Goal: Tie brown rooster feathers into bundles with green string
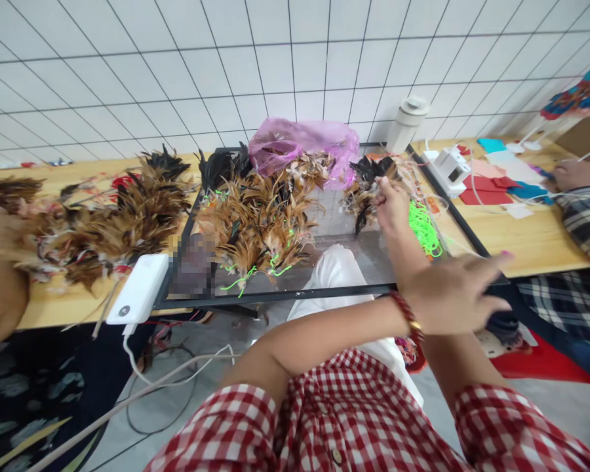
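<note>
My left hand, blurred, crosses over my right forearm at the table's front edge, its fingers apart and nothing visible in it. Farther forward, my right hand has its fingers pinched together at a bundle of black and brown feathers. Bright green cord lies in a loose heap just right of my right wrist. A large pile of brown feather bundles, some tied with green cord, covers the left part of the dark-framed table section.
A pink plastic bag and a white bottle stand at the back. At left are more feathers, a white power bank and a person's arm. At right are a power strip, red pieces and another person's hand.
</note>
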`<state>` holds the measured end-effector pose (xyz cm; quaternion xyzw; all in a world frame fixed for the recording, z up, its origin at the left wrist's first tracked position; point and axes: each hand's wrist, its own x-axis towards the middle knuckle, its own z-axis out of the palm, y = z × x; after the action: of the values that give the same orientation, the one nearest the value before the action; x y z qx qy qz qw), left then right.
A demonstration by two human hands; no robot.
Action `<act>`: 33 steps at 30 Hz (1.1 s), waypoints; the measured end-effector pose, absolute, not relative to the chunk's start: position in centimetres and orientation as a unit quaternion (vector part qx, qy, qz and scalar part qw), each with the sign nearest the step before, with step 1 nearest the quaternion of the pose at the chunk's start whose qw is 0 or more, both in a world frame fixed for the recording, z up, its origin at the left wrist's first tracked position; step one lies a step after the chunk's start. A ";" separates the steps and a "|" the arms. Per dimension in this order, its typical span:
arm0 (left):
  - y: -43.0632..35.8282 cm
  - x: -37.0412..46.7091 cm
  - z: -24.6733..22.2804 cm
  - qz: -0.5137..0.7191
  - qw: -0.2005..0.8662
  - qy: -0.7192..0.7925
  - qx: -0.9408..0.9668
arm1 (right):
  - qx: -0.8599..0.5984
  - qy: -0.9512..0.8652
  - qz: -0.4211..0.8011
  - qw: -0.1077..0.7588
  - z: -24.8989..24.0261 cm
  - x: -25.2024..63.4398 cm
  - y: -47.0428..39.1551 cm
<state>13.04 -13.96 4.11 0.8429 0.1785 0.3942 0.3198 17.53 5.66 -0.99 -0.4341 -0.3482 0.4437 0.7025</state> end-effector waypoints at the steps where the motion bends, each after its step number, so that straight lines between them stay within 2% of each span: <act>1: -12.2 11.2 4.4 0.444 0.350 0.208 0.798 | -0.437 -0.359 0.448 0.693 -1.1 17.5 5.3; 5: -4.7 4.4 4.1 0.521 0.436 0.449 0.581 | -0.420 -0.385 0.487 0.662 -0.8 17.0 3.8; 7: -1.7 2.5 3.4 0.518 0.466 0.513 0.502 | -0.393 -0.386 0.522 0.651 -0.5 16.4 3.1; 12: 0.6 2.1 3.1 0.430 0.640 0.465 0.436 | -0.390 -0.392 0.541 0.633 -0.2 15.2 2.1; 14: 0.5 2.3 3.4 0.401 0.671 0.451 0.430 | -0.401 -0.396 0.535 0.630 -0.3 15.1 2.0; 21: 0.7 1.5 2.4 0.389 0.674 0.478 0.407 | -0.419 -0.436 0.546 0.579 -0.4 15.2 2.0; 28: 0.3 0.3 0.2 0.429 0.689 0.463 0.357 | -0.426 -0.478 0.569 0.515 -0.8 15.1 1.9; 33: 0.2 0.0 0.0 0.404 0.705 0.459 0.360 | -0.470 -0.473 0.497 0.556 -1.3 15.2 2.3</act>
<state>0.02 0.22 -0.02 0.3601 0.4585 0.4042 0.7048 15.25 2.35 -1.27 -0.4696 -0.4729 0.4968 0.5559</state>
